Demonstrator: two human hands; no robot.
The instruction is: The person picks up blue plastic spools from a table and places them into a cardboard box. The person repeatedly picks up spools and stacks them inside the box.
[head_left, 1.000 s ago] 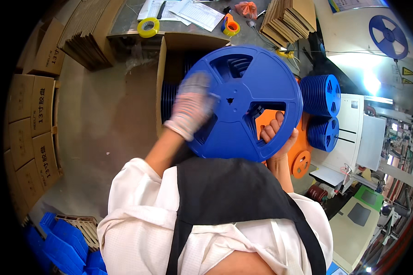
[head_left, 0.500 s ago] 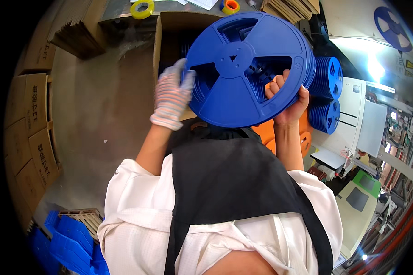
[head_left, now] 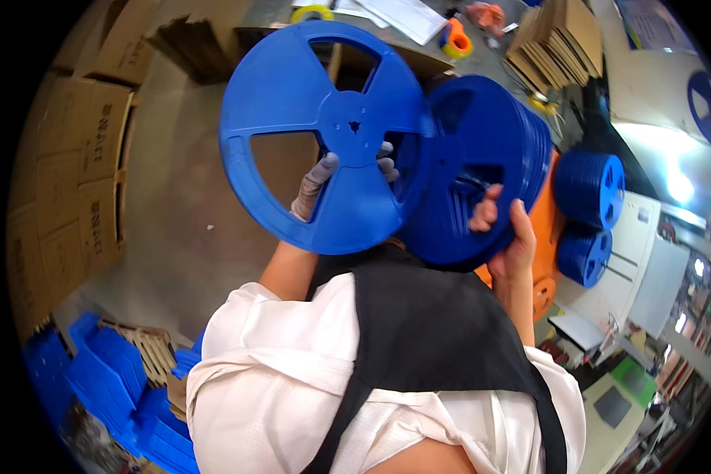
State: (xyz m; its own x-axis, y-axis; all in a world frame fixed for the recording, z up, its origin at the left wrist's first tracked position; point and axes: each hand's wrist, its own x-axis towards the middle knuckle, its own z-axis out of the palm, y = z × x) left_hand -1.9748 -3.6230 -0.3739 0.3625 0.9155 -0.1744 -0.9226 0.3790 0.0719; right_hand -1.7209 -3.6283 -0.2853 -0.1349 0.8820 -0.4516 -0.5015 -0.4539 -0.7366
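A single large blue plastic reel [head_left: 288, 75], three-spoked with wide cut-outs, is held up in front of me. My left hand [head_left: 316, 186], in a striped glove, grips it from behind, with fingers and thumb showing through two of its openings. Partly behind it, to the right, stands a thick stack of similar blue reels [head_left: 482, 118]. My bare right hand [head_left: 516, 249] holds that stack at its right edge, fingers curled in through an opening and thumb at the outer rim. Both the reel and the stack are tilted with their faces towards me.
A table [head_left: 498, 67] at the far side bears a yellow tape roll [head_left: 312, 13], an orange tape roll [head_left: 455, 38], papers and cardboard sheets [head_left: 557, 43]. More blue reel stacks [head_left: 583, 186] stand at right beside an orange surface [head_left: 547, 197]. Cartons [head_left: 103, 134] line the left.
My left hand has taken hold of one reel and moved it leftwards off the stack. The stack has shifted slightly right and nearer, still in my right hand.
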